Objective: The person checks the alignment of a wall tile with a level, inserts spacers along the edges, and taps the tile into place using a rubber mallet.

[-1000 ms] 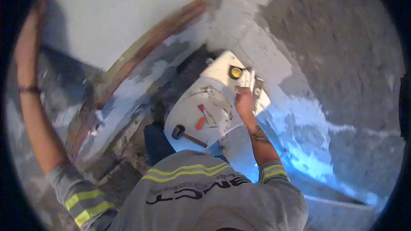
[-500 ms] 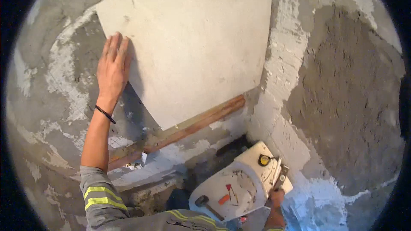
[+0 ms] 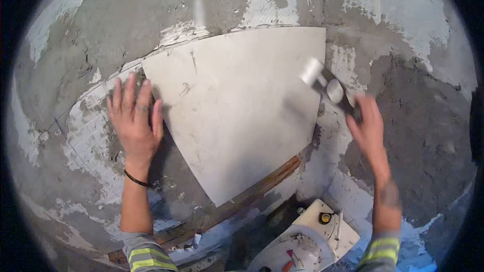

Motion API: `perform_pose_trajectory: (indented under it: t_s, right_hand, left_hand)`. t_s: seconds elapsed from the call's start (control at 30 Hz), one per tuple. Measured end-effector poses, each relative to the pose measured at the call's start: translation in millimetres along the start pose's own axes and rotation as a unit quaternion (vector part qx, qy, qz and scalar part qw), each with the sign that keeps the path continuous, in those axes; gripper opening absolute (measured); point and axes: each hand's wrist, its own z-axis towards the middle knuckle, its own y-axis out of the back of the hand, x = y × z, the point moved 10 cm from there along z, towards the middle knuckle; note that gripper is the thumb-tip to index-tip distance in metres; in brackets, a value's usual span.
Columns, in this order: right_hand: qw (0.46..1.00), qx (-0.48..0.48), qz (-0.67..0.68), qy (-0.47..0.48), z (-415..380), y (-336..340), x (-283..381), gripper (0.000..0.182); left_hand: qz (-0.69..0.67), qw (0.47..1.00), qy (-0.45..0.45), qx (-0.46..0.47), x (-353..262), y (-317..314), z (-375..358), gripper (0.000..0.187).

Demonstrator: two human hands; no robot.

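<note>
A large pale tile point(image 3: 237, 106) with a curved top edge stands against the rough wall, its lower edge along a wooden batten point(image 3: 275, 177). My left hand point(image 3: 135, 126) is open beside the tile's left edge, fingers spread upward and thumb close to that edge; whether it touches cannot be told. My right hand point(image 3: 370, 128) is closed around a short dark tool point(image 3: 337, 88) with a shiny pale end and a round pale part. It looks like a small spirit level, but motion blurs it. The tool is in front of the tile's right edge.
Below right, a toilet point(image 3: 262, 259) carries a tape measure point(image 3: 325, 217) on its tank and small red-coloured tools point(image 3: 289, 262) on its lid. Patches of mortar point(image 3: 403, 136) cover the right wall, which meets the tile's wall in a corner.
My right hand has come up from the toilet tank to the tile's right edge, holding the tool. My left hand stays by the left edge, fingers now more spread. The view has tilted upward.
</note>
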Motion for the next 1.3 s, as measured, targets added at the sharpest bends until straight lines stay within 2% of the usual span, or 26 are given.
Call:
perform_pose_trajectory:
  t_s: [0.07,0.13,0.23,0.37,0.57,0.63,0.77,0.8,0.93,1.03,1.13,1.3]
  right_hand:
    - [0.991,-0.064,0.005,0.119,88.9,-9.0,28.6,0.051]
    - [0.982,-0.084,0.04,0.165,150.2,-24.4,47.4,0.05]
    - [0.978,-0.098,0.036,0.182,198.5,-36.4,68.6,0.05]
    - [0.972,-0.048,0.053,0.223,232.1,-52.4,90.4,0.05]
    - [0.965,-0.013,0.07,0.252,242.4,-63.7,107.5,0.048]
    - [0.963,-0.01,0.069,0.261,244.1,-67.9,109.9,0.048]
    - [0.957,0.005,0.089,0.275,242.2,-75.6,112.4,0.049]
    - [0.957,0.012,0.096,0.273,242.7,-77.4,112.2,0.049]
    - [0.954,0.001,0.1,0.284,242.4,-76.2,112.2,0.052]
    - [0.955,0.031,0.105,0.277,244.2,-83.4,107.8,0.049]
    - [0.945,-0.001,0.133,0.298,241.1,-82.1,102.8,0.054]
    - [0.937,-0.006,0.236,0.256,244.5,-86.0,75.4,0.067]
  left_hand:
    - [0.006,1.0,0.022,0.001,5.2,5.5,-0.5,0.045]
    - [0.019,0.999,0.038,0.009,7.9,12.0,5.0,0.04]
    - [0.045,0.998,0.0,0.033,8.8,14.2,30.6,0.041]
    - [0.094,0.994,-0.04,0.028,13.6,15.3,80.1,0.04]
    - [0.079,0.993,-0.077,0.032,-4.2,-7.4,123.9,0.031]
    - [0.025,0.994,-0.094,0.048,-11.5,-22.3,131.3,0.031]
    - [-0.019,0.992,-0.105,0.065,-20.3,-48.3,134.9,0.038]
    - [-0.029,0.991,-0.115,0.067,-22.5,-53.5,135.0,0.047]
    - [0.001,0.987,-0.114,0.114,-27.8,-75.6,133.3,0.06]
    - [0.017,0.989,-0.08,0.123,-28.4,-77.6,138.0,0.059]
    - [0.034,0.987,-0.087,0.133,-29.1,-82.4,140.2,0.056]
    - [0.038,0.984,-0.091,0.145,-33.4,-84.4,142.3,0.055]
